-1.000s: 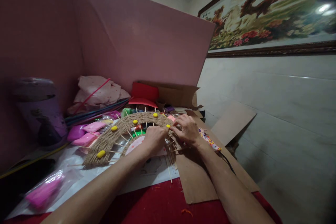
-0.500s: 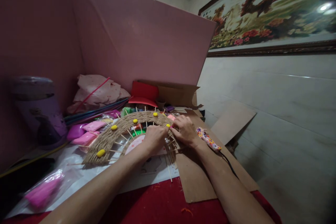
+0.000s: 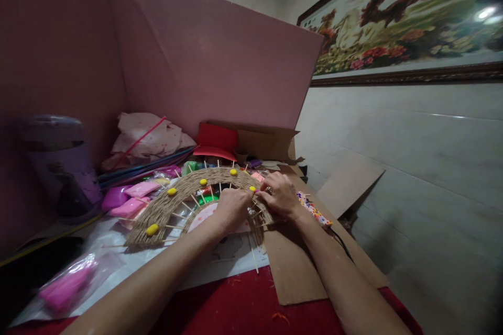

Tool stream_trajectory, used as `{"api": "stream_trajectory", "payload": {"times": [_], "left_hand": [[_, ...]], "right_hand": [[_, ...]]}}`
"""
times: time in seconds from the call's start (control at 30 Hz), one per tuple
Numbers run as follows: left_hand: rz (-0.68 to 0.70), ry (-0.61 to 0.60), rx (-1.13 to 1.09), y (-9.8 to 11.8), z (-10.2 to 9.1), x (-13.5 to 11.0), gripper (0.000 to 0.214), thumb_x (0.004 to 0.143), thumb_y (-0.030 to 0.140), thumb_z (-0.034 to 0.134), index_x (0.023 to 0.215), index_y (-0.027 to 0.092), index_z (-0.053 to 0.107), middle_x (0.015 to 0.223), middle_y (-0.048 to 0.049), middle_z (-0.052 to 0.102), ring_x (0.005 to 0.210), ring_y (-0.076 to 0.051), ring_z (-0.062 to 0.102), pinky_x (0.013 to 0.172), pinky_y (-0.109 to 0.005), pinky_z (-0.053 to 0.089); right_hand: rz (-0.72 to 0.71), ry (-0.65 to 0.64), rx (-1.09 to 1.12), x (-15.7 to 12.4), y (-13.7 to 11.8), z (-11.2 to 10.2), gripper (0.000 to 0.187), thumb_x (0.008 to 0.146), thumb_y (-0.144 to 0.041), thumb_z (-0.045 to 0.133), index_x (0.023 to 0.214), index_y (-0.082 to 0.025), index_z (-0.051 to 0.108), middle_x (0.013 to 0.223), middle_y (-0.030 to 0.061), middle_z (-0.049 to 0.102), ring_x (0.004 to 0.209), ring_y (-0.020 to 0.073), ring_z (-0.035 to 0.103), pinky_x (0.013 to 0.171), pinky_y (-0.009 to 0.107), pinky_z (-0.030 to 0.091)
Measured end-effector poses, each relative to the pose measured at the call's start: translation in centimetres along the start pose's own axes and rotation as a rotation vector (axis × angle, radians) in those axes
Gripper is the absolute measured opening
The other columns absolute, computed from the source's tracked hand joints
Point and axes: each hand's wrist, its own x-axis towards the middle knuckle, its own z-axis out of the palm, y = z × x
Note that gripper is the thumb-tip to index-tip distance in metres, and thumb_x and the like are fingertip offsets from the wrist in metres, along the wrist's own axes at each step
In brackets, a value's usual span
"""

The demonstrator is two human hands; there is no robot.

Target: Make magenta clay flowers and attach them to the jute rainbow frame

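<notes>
A curved arch woven from brown twine (image 3: 157, 209) over thin wooden sticks lies in front of me, dotted with several yellow clay pieces (image 3: 172, 191). My left hand (image 3: 236, 207) is closed against the right side of the arch, its fingertips beside a yellow clay piece (image 3: 252, 188). Just to the right, my right hand (image 3: 280, 194) bends over the same part with thumb and fingers drawn together. A tiny bit of pink shows between the two hands; what the right fingers pinch is hidden.
A flower-patterned hot glue gun (image 3: 314, 210) with a black cord rests on cardboard (image 3: 296, 272) at the right. Pink clay packs (image 3: 129, 205) and a bagged pink lump (image 3: 66, 288) lie left. A purple container (image 3: 65, 167) stands by the pink panel (image 3: 212, 52).
Both hands stay at the same spot on the arch, with only slight finger movement on the right. The whole view has shifted slightly.
</notes>
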Motion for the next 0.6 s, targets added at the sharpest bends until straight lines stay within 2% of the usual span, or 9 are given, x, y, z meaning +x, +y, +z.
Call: {"api": "stream_trajectory", "payload": {"times": [0.17, 0.33, 0.6], "left_hand": [[0.009, 0.014, 0.003, -0.1, 0.2, 0.0, 0.020, 0.079, 0.011, 0.043, 0.082, 0.015, 0.062, 0.080, -0.0111, 0.070, 0.074, -0.025, 0.066, 0.061, -0.030, 0.044], [0.021, 0.013, -0.003, -0.1, 0.2, 0.0, 0.019, 0.079, 0.012, 0.045, 0.085, 0.016, 0.063, 0.079, -0.0111, 0.070, 0.073, -0.025, 0.066, 0.061, -0.031, 0.044], [0.012, 0.016, -0.030, -0.1, 0.1, 0.0, 0.020, 0.078, 0.010, 0.044, 0.085, 0.015, 0.062, 0.078, -0.0109, 0.070, 0.073, -0.023, 0.065, 0.060, -0.029, 0.043]], "right_hand": [[-0.026, -0.009, -0.001, 0.0, -0.2, 0.0, 0.014, 0.076, -0.030, 0.066, 0.071, -0.019, 0.059, 0.082, 0.0041, 0.062, 0.084, 0.0197, 0.050, 0.074, 0.031, 0.032], [-0.020, -0.022, 0.035, 0.1, 1.0, -0.5, 0.012, 0.077, -0.029, 0.066, 0.071, -0.020, 0.062, 0.084, 0.0027, 0.064, 0.087, 0.0195, 0.050, 0.076, 0.031, 0.031], [-0.004, -0.018, 0.006, 0.1, 1.3, 0.1, 0.023, 0.080, -0.039, 0.062, 0.067, -0.020, 0.062, 0.079, 0.0025, 0.063, 0.085, 0.0185, 0.050, 0.073, 0.031, 0.030]]}}
